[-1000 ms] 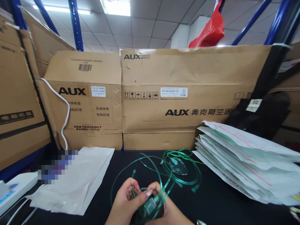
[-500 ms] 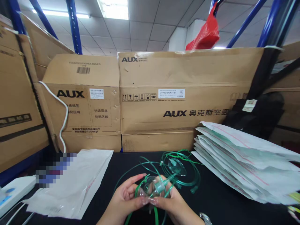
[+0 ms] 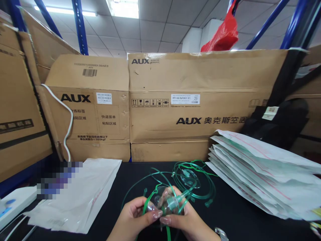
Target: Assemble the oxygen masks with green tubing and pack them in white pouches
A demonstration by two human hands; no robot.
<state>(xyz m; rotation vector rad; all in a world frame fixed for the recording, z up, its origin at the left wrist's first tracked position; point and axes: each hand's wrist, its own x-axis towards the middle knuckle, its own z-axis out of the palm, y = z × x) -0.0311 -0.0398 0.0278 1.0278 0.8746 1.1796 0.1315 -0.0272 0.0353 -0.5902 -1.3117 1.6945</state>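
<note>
A clear oxygen mask (image 3: 164, 203) with a pale green connector is held between both hands at the front of the black table. My left hand (image 3: 139, 214) is closed on the mask's left edge, its thumb at the front beside the green strap (image 3: 151, 197). My right hand (image 3: 184, 214) grips the right side, thumb in front and fingers behind the clear shell. Green tubing (image 3: 207, 190) lies coiled behind the hands, and a second clear mask (image 3: 190, 178) rests within the coil. Part of the held mask is hidden by the fingers.
White plastic mailing bags (image 3: 260, 177) are stacked at the right. A flat white bag (image 3: 85, 194) lies at the left, beside a white device (image 3: 17, 204). Cardboard boxes (image 3: 155, 130) stand along the back of the black table (image 3: 107, 201). A white cable (image 3: 69, 127) hangs at the left.
The left fingers have drawn in around the mask's edge. The mask's connector has shifted slightly right, and the green strap now arches higher. The view has shifted a little.
</note>
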